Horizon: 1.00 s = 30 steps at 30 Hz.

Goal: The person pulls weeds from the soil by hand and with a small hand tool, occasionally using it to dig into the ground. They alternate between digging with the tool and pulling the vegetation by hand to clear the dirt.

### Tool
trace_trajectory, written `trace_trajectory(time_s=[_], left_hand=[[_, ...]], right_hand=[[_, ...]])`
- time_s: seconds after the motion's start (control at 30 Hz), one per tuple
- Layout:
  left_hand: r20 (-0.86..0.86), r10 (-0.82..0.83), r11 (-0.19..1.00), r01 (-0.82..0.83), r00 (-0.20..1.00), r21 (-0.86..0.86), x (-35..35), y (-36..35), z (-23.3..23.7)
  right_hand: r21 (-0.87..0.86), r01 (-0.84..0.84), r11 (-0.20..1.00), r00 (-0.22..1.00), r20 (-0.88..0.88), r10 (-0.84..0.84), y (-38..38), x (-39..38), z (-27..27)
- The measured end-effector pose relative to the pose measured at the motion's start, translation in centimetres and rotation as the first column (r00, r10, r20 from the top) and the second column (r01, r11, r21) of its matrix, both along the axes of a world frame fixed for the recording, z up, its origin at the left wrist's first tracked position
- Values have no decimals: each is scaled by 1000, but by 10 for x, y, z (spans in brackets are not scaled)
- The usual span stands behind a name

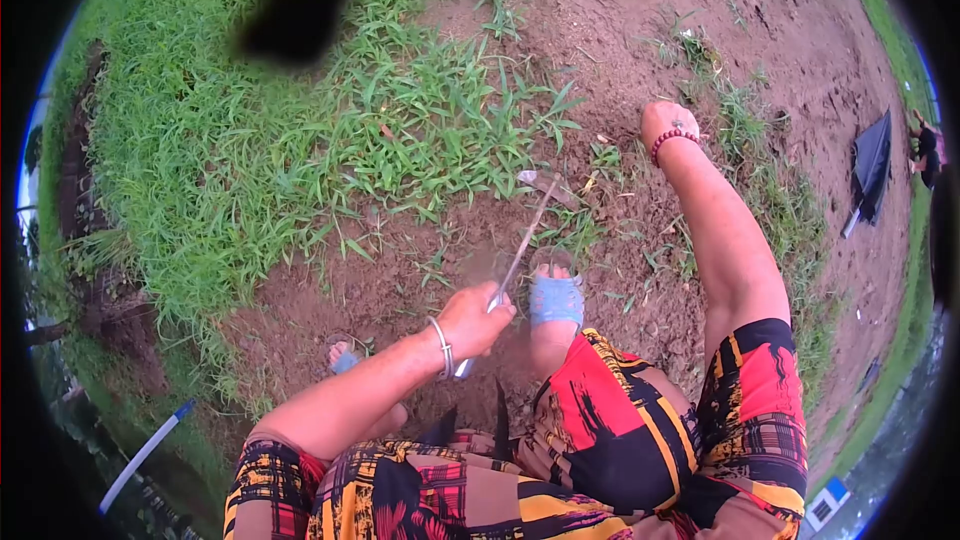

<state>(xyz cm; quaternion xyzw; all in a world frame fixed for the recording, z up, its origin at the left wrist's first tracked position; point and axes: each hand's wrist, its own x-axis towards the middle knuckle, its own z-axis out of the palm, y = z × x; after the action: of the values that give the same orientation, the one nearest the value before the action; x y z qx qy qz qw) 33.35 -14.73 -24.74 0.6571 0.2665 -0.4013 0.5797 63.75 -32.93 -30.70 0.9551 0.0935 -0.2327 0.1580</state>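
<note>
My left hand [478, 322], with a silver bangle on its wrist, is wrapped round the handle of a small hand hoe [523, 247]. The hoe's thin metal shaft slants up and away to a blade [556, 188], which lies at the edge of the green weeds [440, 130]. Farther forward on the right, my right hand [670, 124] is closed low over the bare soil, a red bead bracelet on its wrist. Its fingers are turned away, so whatever it may hold is hidden.
Between my arms my foot in a blue sandal [556, 300] stands on loose brown soil [330, 310]. The other sandal [343, 357] shows at the left. A dark folded umbrella [872, 168] lies on the ground at the far right, near another person [928, 148].
</note>
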Motion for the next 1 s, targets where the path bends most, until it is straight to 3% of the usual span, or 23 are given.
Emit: trace_trajectory(time_s=[0.07,0.27,0.33,0.37,0.43,0.47,0.5,0.53,0.57,0.6,0.63,0.67,0.7,0.73,0.77,0.8,0.9,0.93,0.97,1.0], left_hand=[[-7,1,1000,-1,1000,-6,-1,-1,-1],[-36,127,983,-130,991,-126,-9,-2,-8],[0,123,987,-123,992,-102,-15,-5,-7],[3,121,988,-120,993,-98,-19,-6,-7],[0,156,987,-156,988,-46,-28,-12,-6],[15,158,987,-157,987,-45,-31,-15,-2],[50,147,989,-145,988,-39,-34,-18,6],[84,135,991,-133,987,-32,-37,-20,12],[108,92,993,-83,990,-79,-42,-22,16],[120,91,994,-82,989,-77,-47,-26,19],[226,68,993,-43,972,-113,-53,-31,21],[327,45,989,3,944,-145,-60,-36,25],[297,-100,986,135,950,-101,-63,-38,34],[307,-101,986,136,946,-97,-68,-38,43],[373,-189,970,232,908,-75,-74,-37,53],[436,-278,943,329,856,-45,-80,-35,63],[437,-221,973,226,872,41,-103,-15,102],[436,-207,978,195,876,73,-113,-2,109],[332,-94,996,90,939,28,-121,8,129],[361,-57,998,42,931,50,-133,23,137]], right_hand=[[-23,-104,994,994,-17,104,-4,0,-2],[-56,-56,997,998,-25,55,5,-6,5],[-38,-142,989,989,41,143,6,-18,8],[51,-347,937,887,341,310,-2,-31,2],[240,-385,891,885,371,282,12,-69,28],[327,-231,916,961,221,164,19,-95,38],[409,-179,895,983,28,183,19,-121,48],[584,-2,812,974,-181,133,11,-150,42],[602,428,674,784,-618,55,8,-176,41],[464,725,509,561,-827,-45,7,-207,41],[384,835,394,406,-913,31,3,-231,28],[315,944,103,304,-946,111,2,-258,25],[232,972,34,224,-962,159,-3,-271,16],[144,989,-26,146,-966,214,-6,-279,17],[95,989,-114,125,-947,295,-11,-282,21],[105,968,-228,161,-957,242,-17,-286,10],[62,948,-312,96,-991,97,-29,-287,53],[116,951,-288,145,-986,81,-34,-291,55],[239,946,-218,254,-966,41,-39,-293,50],[360,921,-145,366,-931,10,-42,-294,45]])
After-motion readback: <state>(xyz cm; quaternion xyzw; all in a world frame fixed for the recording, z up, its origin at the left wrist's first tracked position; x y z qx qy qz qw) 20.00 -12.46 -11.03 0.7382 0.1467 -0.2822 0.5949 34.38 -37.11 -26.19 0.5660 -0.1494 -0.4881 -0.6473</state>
